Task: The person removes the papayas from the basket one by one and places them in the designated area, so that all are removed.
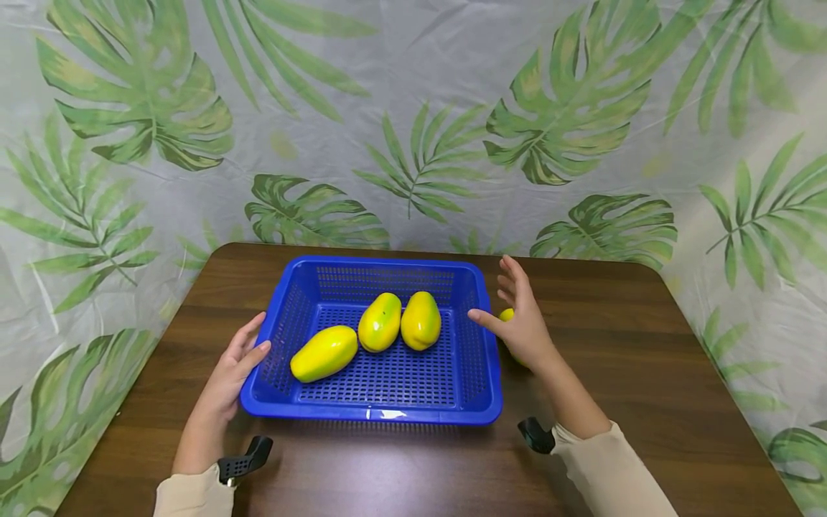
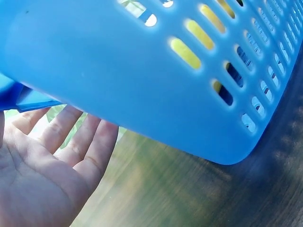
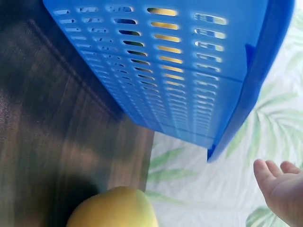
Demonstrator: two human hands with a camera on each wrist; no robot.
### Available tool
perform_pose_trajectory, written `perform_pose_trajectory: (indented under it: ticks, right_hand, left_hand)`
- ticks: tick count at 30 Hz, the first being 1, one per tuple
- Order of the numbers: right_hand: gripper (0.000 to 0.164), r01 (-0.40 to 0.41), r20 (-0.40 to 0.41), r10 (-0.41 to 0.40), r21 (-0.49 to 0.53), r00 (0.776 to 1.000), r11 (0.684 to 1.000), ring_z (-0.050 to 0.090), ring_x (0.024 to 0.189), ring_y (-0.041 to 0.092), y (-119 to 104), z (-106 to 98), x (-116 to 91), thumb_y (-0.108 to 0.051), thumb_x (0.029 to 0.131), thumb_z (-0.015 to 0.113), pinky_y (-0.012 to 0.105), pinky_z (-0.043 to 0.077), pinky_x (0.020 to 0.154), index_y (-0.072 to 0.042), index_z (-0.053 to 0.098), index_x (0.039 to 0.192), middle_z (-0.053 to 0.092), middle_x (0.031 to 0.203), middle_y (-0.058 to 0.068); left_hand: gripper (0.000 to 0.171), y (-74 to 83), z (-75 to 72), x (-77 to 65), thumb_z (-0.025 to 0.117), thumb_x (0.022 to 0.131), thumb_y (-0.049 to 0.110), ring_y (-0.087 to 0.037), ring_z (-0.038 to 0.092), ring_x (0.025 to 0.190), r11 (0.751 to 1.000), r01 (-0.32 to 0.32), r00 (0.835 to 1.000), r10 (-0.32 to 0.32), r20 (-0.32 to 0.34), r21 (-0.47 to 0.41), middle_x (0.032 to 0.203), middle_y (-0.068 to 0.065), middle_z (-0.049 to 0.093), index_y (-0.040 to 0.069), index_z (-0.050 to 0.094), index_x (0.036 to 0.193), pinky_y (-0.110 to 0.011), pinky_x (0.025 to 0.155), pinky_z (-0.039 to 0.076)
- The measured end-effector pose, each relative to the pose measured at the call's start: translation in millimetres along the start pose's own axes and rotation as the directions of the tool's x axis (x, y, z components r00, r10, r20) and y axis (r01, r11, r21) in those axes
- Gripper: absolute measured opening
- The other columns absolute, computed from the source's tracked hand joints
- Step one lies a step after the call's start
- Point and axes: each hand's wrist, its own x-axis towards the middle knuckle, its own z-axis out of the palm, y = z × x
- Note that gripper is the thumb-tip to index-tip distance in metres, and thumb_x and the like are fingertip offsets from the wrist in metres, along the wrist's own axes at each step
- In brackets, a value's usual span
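Note:
A blue plastic basket with slotted walls stands on the table, holding a papaya on its left, another papaya in the middle and a third papaya at right. At the left rim my left hand grips the basket, thumb on top and fingers at the underside; the left wrist view shows those fingers against the rim. My right hand is spread beside the right rim, holding nothing. Partly behind it, a yellow papaya lies on the table outside the basket.
The brown wooden table extends to both sides and in front of the basket. Behind the table hangs a pale cloth printed with green leaves. A black wrist device sits at the left sleeve, a similar black device at the right.

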Motion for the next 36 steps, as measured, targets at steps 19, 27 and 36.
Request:
perform_pose_trajectory:
  ticks: [19, 27, 36]
  right_hand:
    - [0.095, 0.013, 0.257, 0.035, -0.182, 0.966, 0.983, 0.027, 0.127, 0.031, 37, 37, 33, -0.033, 0.074, 0.074, 0.047, 0.033, 0.097, -0.022, 0.012, 0.144, 0.014, 0.146, 0.004]
    - [0.095, -0.006, 0.335, 0.09, -0.246, 0.938, 0.969, 0.032, 0.123, 0.037, 42, 51, 42, -0.039, 0.073, 0.073, 0.047, 0.037, 0.093, -0.02, 0.013, 0.144, 0.016, 0.145, 0.009]
    - [0.093, 0.001, 0.37, 0.116, -0.303, 0.922, 0.953, 0.032, 0.124, 0.035, 47, 62, 47, -0.037, 0.074, 0.073, 0.048, 0.038, 0.091, -0.015, 0.015, 0.144, 0.018, 0.145, 0.01]
  left_hand:
    - [0.052, -1.7, -0.8, 0.9, 0.041, 0.096, 0.013, -0.015, 0.057, 0.096, 1.0, 0.01, 1.0, -0.01, -0.006, 0.002, 0.123, -0.001, 0.043, 0.016, 0.018, 0.143, -0.031, 0.076, 0.05]
    - [0.053, -0.8, -0.6, 1.9, 0.041, 0.096, 0.012, -0.015, 0.058, 0.096, 1.0, 0.0, 1.0, 0.0, 0.002, 0.002, 0.123, -0.002, 0.043, 0.014, 0.017, 0.143, -0.031, 0.076, 0.05]
    - [0.053, -0.1, -0.6, 0.4, 0.04, 0.097, 0.011, -0.016, 0.058, 0.095, 1.0, 0.0, 1.0, 0.0, 0.009, -0.01, 0.123, -0.002, 0.043, 0.014, 0.015, 0.144, -0.031, 0.075, 0.05]
